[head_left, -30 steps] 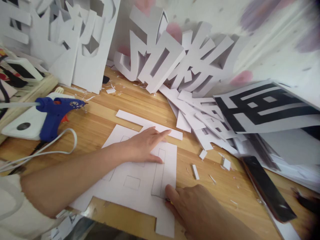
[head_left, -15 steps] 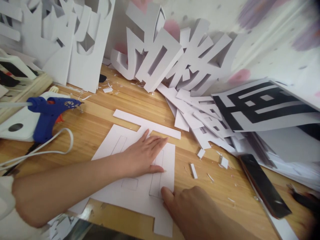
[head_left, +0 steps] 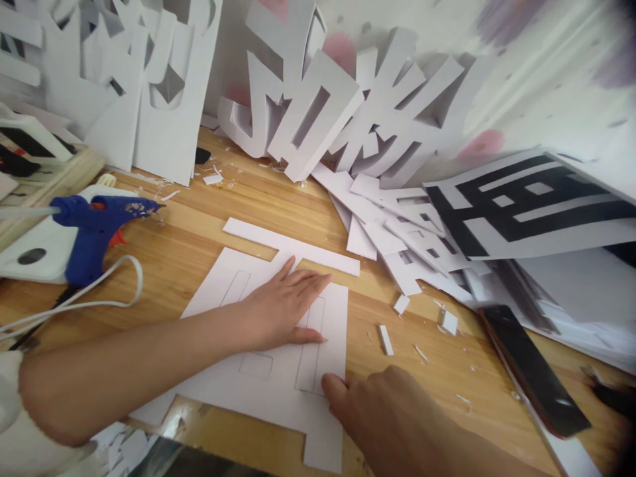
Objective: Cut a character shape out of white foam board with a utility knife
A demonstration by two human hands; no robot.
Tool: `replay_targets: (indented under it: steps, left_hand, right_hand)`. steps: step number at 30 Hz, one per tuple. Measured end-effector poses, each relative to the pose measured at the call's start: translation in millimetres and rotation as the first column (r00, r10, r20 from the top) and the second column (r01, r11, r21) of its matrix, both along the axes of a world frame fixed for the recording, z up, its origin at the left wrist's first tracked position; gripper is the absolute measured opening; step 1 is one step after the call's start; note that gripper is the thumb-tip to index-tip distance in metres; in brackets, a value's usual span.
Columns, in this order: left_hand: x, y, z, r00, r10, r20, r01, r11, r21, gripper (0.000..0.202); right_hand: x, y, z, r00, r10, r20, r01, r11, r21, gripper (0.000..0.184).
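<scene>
A white foam-board letter shape lies flat on the wooden table, with narrow rectangles drawn on it in thin lines. My left hand rests palm down on its upper middle, fingers stretched out and thumb apart. At the board's right edge is my right hand, its thumb by the lower corner of a drawn rectangle. The fingers of that hand are curled, and whatever they hold is hidden beneath. The board's long top bar extends beyond my left fingertips.
A blue glue gun with a white cord stands at left. Finished white letters lean at the back. Cut pieces and a black-printed sheet are piled right. A dark phone-like slab and small scraps lie nearer.
Both hands and the board stay almost in place. The view has shifted slightly, so the things on the right appear a little farther right.
</scene>
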State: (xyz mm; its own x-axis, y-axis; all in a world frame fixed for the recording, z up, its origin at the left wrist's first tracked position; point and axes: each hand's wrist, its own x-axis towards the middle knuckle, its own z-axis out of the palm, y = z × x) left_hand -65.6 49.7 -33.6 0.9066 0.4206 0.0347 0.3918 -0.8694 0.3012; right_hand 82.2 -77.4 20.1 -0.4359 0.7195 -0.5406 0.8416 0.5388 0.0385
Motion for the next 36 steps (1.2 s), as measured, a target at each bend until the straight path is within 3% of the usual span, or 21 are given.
replay_targets:
  steps: [6, 22, 31, 36]
  left_hand:
    - [-1, 0, 1.0, 1.0, 0.004, -0.005, -0.004, 1.0, -0.009, 0.084]
    - [0, -1, 5.5, 1.0, 0.015, -0.01, -0.015, 0.999, -0.036, 0.083]
    - [1, -1, 4.8, 1.0, 0.024, 0.016, -0.023, 0.998, -0.05, 0.083]
    - [1, 0, 4.3, 1.0, 0.026, 0.016, -0.026, 0.999, -0.043, 0.084]
  right_hand:
    - [3, -1, -2.0, 1.0, 0.002, 0.011, -0.001, 1.0, -0.019, 0.009]
    - [2, 1, 0.1, 0.999, 0.016, 0.036, -0.015, 0.999, -0.035, 0.018]
    - [7, 0, 4.5, 0.99, 0.142, 0.021, -0.143, 0.99, 0.022, 0.017]
    - [23, -1, 10.6, 0.973, 0.228, -0.029, -0.22, 0.961, 0.17, 0.009]
